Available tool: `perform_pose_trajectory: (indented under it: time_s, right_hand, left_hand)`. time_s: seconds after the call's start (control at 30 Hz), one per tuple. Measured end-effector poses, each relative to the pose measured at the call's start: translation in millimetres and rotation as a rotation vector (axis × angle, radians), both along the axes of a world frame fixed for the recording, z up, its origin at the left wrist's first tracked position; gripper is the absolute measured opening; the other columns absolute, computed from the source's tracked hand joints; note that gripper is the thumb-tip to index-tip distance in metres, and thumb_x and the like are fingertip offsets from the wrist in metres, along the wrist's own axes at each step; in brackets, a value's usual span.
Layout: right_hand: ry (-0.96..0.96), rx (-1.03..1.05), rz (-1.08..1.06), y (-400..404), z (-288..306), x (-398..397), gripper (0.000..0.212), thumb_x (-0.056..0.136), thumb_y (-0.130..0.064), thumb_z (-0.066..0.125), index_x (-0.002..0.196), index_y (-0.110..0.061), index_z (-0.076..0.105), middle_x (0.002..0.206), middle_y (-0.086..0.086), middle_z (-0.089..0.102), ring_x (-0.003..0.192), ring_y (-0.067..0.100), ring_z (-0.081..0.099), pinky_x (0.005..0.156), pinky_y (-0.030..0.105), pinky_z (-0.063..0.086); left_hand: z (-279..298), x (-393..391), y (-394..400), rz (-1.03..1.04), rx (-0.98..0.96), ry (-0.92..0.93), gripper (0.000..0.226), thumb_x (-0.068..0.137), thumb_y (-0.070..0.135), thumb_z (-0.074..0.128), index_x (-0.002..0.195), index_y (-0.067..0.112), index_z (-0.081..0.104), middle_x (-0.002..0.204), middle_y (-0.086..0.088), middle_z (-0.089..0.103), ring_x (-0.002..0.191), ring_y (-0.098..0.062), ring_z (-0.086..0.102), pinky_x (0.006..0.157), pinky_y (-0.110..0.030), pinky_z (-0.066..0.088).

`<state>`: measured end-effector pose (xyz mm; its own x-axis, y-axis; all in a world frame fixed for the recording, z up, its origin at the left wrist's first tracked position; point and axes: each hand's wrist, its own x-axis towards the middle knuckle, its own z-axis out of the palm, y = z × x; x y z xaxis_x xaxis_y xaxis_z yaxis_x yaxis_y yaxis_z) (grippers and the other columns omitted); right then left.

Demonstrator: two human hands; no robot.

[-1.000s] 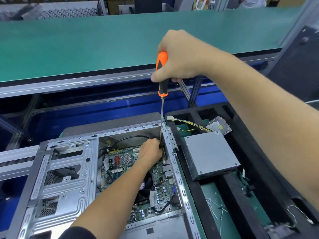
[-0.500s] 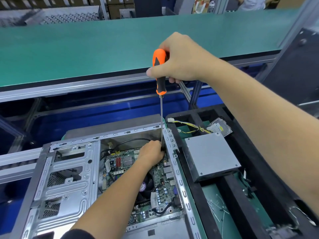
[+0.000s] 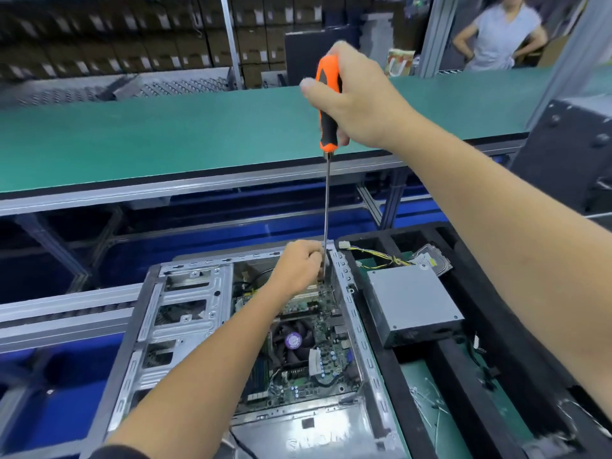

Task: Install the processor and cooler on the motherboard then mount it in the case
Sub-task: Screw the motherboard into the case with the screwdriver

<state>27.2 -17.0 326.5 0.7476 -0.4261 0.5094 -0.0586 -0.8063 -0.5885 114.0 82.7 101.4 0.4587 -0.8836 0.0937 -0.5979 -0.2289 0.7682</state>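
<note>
Right hand [image 3: 357, 101] wraps the orange-and-black handle of a long-shaft screwdriver [image 3: 328, 104], held upright. Left hand [image 3: 299, 266] is curled around the lower shaft near the tip, at the far right corner of the green motherboard [image 3: 318, 366]. Board lies inside the open silver metal case [image 3: 185, 326], black fan cooler [image 3: 293, 341] mounted mid-board. Grey metal power supply box [image 3: 414, 306] sits just right of the case in a black tray [image 3: 463, 376].
</note>
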Motion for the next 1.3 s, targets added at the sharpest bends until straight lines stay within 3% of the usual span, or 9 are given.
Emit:
perform_pose_trajectory:
  time_s: [0.2,0.27,0.4,0.57,0.67,0.87,1.03,1.17,1.3]
  right_hand:
    - [-0.175,-0.088,-0.059,6.9,17.9,-35.2,0.026,0.097,-0.027,0.053,0.091,-0.01,0.036,0.077,0.008,0.042,0.07,0.02,0.057,0.062,0.029,0.044]
    - [-0.161,-0.088,-0.098,2.0,8.7,-54.2,0.026,0.097,-0.027,0.053,0.082,-0.017,0.034,0.071,0.001,0.038,0.061,0.005,0.05,0.059,0.023,0.04]
    - [-0.146,0.01,-0.218,-10.3,-19.6,-94.9,0.031,0.095,-0.03,0.056,0.077,-0.02,0.032,0.066,-0.007,0.033,0.052,0.003,0.032,0.054,0.015,0.032]
    - [0.054,0.352,-0.132,-40.0,-62.4,-154.2,0.039,0.083,-0.032,0.072,0.064,-0.017,0.041,0.057,0.009,0.056,0.042,0.016,0.049,0.043,0.02,0.039]
    - [0.219,0.339,-0.161,-58.9,-92.1,-183.8,0.033,0.08,-0.023,0.07,0.061,-0.013,0.044,0.055,0.009,0.059,0.037,0.015,0.057,0.039,0.017,0.039]
    - [0.198,0.32,-0.052,-79.3,-138.9,-219.2,0.032,0.075,-0.013,0.062,0.056,-0.015,0.037,0.051,0.009,0.049,0.039,0.022,0.06,0.037,0.018,0.039]
    - [0.289,0.378,0.095,-81.4,-177.2,-228.9,0.031,0.083,-0.009,0.063,0.063,-0.011,0.039,0.05,0.002,0.051,0.04,0.012,0.057,0.041,0.019,0.044]
    - [0.334,0.392,0.147,-82.2,-200.5,-231.3,0.034,0.084,-0.009,0.064,0.064,-0.011,0.037,0.054,0.008,0.048,0.043,0.015,0.053,0.043,0.022,0.046]
    - [0.348,0.394,0.177,-83.6,-216.9,-234.1,0.035,0.082,-0.01,0.064,0.064,-0.013,0.034,0.055,0.006,0.037,0.043,0.016,0.046,0.046,0.025,0.038]
  left_hand:
    - [53.3,-50.0,-10.5,-0.08,-0.224,0.085,0.045,0.067,-0.01,0.033,0.047,0.023,0.057,0.055,0.004,0.06,0.053,-0.005,0.054,0.049,-0.019,0.044]
    - [54.4,-70.4,-17.6,-0.153,-0.199,0.09,0.041,0.061,-0.01,0.032,0.045,0.018,0.057,0.048,0.009,0.056,0.047,0.0,0.05,0.046,-0.013,0.038]
    - [34.3,-109.2,-31.4,-0.247,-0.076,0.107,0.031,0.058,-0.012,0.032,0.048,0.003,0.057,0.04,0.009,0.05,0.044,-0.002,0.046,0.044,-0.013,0.035]
    - [-0.5,-151.3,-54.7,-0.313,0.111,0.087,0.031,0.065,-0.013,0.033,0.05,0.002,0.055,0.05,0.001,0.053,0.049,-0.012,0.046,0.051,-0.022,0.039]
    - [-18.1,-177.5,-70.9,-0.354,0.247,0.034,0.03,0.067,-0.012,0.035,0.05,0.007,0.051,0.052,0.0,0.053,0.051,-0.015,0.046,0.053,-0.023,0.039]
    - [-46.3,-211.7,-93.0,-0.372,0.464,-0.005,0.036,0.063,-0.008,0.034,0.049,0.017,0.056,0.059,-0.005,0.061,0.047,-0.011,0.051,0.047,-0.016,0.039]
    - [-85.0,-228.3,-90.4,-0.293,0.647,0.08,0.028,0.077,-0.008,0.035,0.08,0.011,0.055,0.073,-0.006,0.06,0.058,-0.017,0.055,0.05,-0.023,0.042]
    - [-123.2,-237.6,-74.6,-0.413,0.892,-0.205,0.005,0.079,0.008,0.05,0.078,0.007,0.055,0.085,-0.021,0.063,0.067,-0.023,0.047,0.058,-0.029,0.037]
    - [-162.4,-255.4,-62.5,-0.552,1.05,-0.527,0.026,0.084,0.018,0.059,0.106,0.004,0.059,0.111,-0.016,0.062,0.096,-0.031,0.06,0.071,-0.032,0.045]
